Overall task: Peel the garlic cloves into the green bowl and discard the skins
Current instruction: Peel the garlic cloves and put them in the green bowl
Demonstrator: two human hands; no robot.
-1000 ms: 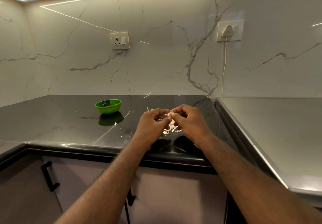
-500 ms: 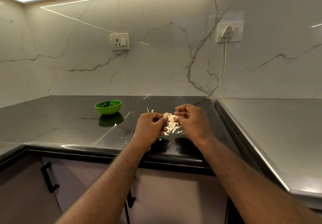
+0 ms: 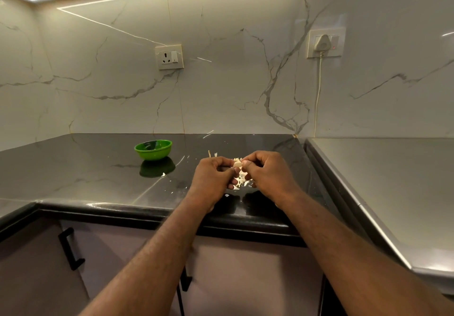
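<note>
A pale garlic clove [image 3: 237, 164] is pinched between the fingertips of my left hand [image 3: 213, 178] and my right hand [image 3: 269, 174], just above the dark counter. Both hands have curled fingers and nearly touch each other. Loose garlic skins [image 3: 242, 182] lie in a small heap on the counter under and between the hands, partly hidden by them. The green bowl [image 3: 153, 149] stands on the counter to the left and farther back, well apart from the hands; its contents cannot be made out.
Small skin flakes [image 3: 164, 174] are scattered on the black counter [image 3: 98, 175] near the bowl. A steel surface [image 3: 393, 180] adjoins on the right. The marble wall behind carries a socket [image 3: 169, 56] and a plugged-in cable [image 3: 318, 94]. Cabinet doors with black handles sit below.
The hands have come back together on the clove after parting slightly half a second ago. The bowl has not moved.
</note>
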